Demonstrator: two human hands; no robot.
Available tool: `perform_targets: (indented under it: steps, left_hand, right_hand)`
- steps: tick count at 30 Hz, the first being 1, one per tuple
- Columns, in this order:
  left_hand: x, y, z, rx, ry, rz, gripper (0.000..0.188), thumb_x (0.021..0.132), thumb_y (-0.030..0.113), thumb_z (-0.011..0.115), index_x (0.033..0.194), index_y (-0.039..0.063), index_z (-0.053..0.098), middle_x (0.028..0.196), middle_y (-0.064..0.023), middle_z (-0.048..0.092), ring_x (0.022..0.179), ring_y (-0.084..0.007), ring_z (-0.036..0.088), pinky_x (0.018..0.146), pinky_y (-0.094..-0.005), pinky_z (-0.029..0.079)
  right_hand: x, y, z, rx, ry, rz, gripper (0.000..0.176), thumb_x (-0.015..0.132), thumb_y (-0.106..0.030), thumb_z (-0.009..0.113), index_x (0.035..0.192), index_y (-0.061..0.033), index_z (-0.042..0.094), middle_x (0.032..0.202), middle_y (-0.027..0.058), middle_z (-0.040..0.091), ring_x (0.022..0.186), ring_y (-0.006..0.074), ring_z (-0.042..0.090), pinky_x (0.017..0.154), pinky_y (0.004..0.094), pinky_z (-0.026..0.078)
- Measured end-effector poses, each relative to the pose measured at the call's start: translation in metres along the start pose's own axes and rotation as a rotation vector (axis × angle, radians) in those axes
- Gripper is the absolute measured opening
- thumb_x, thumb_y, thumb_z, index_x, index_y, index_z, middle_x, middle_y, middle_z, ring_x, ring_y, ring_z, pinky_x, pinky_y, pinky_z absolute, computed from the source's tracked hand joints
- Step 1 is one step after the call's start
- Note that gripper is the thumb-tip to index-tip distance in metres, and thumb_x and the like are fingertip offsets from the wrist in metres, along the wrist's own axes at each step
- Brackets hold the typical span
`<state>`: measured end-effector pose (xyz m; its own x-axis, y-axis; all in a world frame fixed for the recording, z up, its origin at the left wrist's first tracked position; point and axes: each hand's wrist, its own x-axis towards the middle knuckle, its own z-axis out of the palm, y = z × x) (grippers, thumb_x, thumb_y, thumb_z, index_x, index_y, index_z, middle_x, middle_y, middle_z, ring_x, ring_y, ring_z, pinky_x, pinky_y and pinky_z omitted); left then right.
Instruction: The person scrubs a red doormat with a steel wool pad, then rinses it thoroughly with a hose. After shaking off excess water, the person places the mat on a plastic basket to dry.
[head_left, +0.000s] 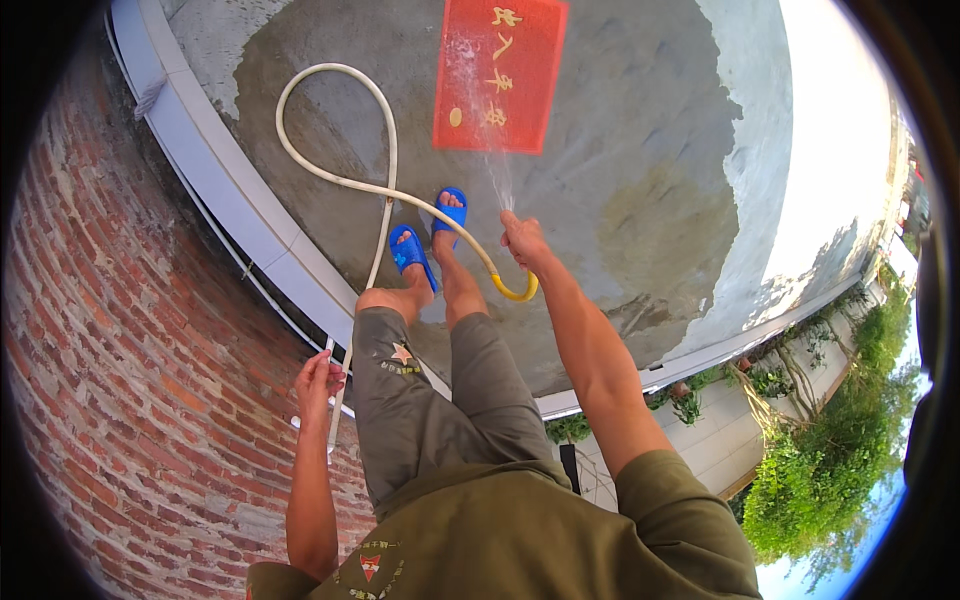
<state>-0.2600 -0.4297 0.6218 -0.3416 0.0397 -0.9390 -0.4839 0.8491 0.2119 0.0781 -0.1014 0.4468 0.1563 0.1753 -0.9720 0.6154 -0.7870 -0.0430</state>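
My right hand (524, 239) grips the end of a garden hose, cream (341, 180) for most of its length and yellow (517, 296) near my grip. Water (499, 180) sprays from it onto a red doormat (498, 82) with gold characters, on the wet concrete floor (630, 150). The hose makes a loop on the floor and passes my left leg. My left hand (318, 381) hangs low at my left, its fingers loosely curled and apart beside the hose and a thin white pipe (281, 330). It seems to hold nothing.
Blue slippers (409, 253) are on my feet, close to the hose. A pale raised ledge (217, 172) and a brick wall (172, 390) run along the left. Dry, sunlit concrete (817, 150) lies to the right, with potted plants (686, 405) and green bushes (810, 480) beyond its edge.
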Motion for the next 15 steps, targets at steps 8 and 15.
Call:
perform_targets:
  steps: [8,15]
  left_hand:
    - [0.051,0.084,-0.043,0.079,0.065,0.059,0.027,0.109,0.025,0.061,0.130,0.010,0.070,0.091,-0.0017,0.073,0.079,-0.0116,0.069,0.069,-0.0270,0.056]
    - [0.136,0.219,-0.076,0.161,0.028,0.005,0.026,0.108,0.021,0.061,0.128,0.009,0.070,0.091,-0.0025,0.072,0.077,-0.0124,0.069,0.065,-0.0285,0.057]
  right_hand:
    - [-0.006,-0.030,0.016,0.045,0.019,-0.117,0.057,0.092,-0.051,0.057,0.067,0.0005,0.063,0.049,0.0066,0.045,0.040,0.0195,0.043,0.041,0.0392,0.036]
    - [-0.007,-0.118,0.038,0.023,0.221,-0.187,0.062,0.090,-0.053,0.056,0.068,0.0032,0.068,0.050,0.0114,0.053,0.041,0.0248,0.051,0.043,0.0411,0.042]
